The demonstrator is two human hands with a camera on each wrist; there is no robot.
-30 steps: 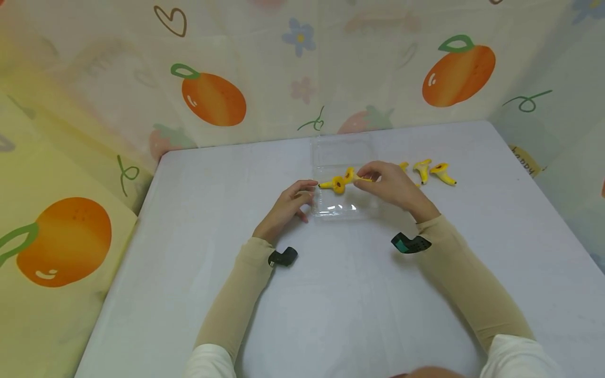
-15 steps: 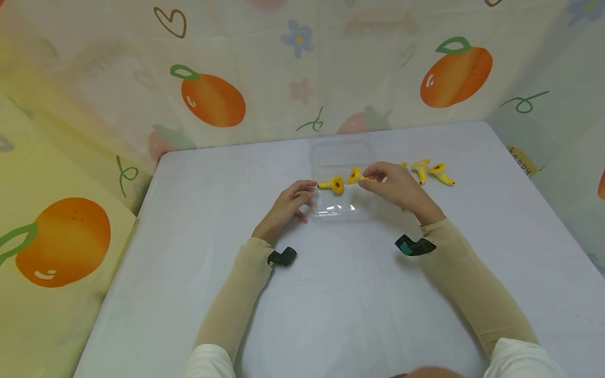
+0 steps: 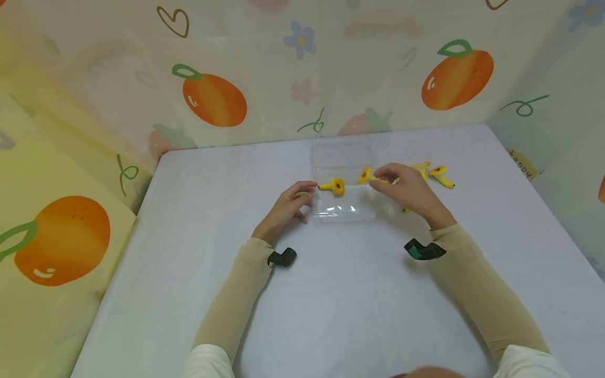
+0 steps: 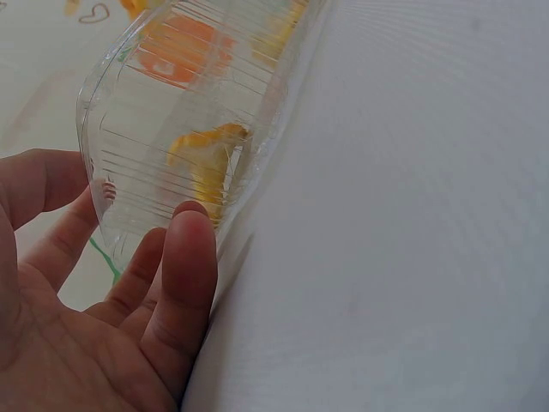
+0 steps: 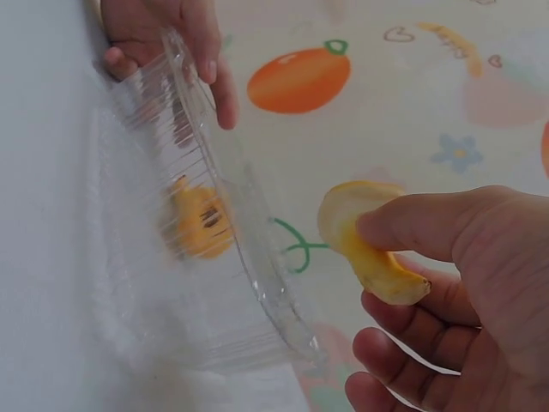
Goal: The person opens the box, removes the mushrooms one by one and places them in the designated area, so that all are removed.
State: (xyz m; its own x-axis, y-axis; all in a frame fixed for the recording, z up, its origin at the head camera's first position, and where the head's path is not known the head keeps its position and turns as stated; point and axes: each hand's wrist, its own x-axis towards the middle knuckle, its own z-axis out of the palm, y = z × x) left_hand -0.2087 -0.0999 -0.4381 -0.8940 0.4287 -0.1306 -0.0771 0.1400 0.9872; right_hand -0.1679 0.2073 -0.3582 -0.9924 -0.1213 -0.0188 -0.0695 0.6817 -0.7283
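Note:
A clear plastic clamshell box [image 3: 333,207] lies with its lid raised at the back. My left hand [image 3: 287,206] holds its left end, with fingertips at the rim and wall [image 4: 190,257]. One small yellow banana-like piece [image 3: 337,186], flared at one end with a dark centre, lies in the box and shows through the wall in both wrist views. My right hand [image 3: 402,186] pinches a similar yellow piece [image 5: 373,245] between thumb and fingers, above the box's right side. The held piece's flared end points left in the head view.
Several more yellow pieces [image 3: 441,176] lie on the white-covered table [image 3: 331,304] to the right of the box, some partly hidden behind my right hand. A fruit-printed cloth [image 3: 264,68] hangs behind the table. Each wrist carries a small black device [image 3: 282,257].
My right hand has moved to the right with its yellow piece, away from the one in the box. My left hand and the box have stayed put.

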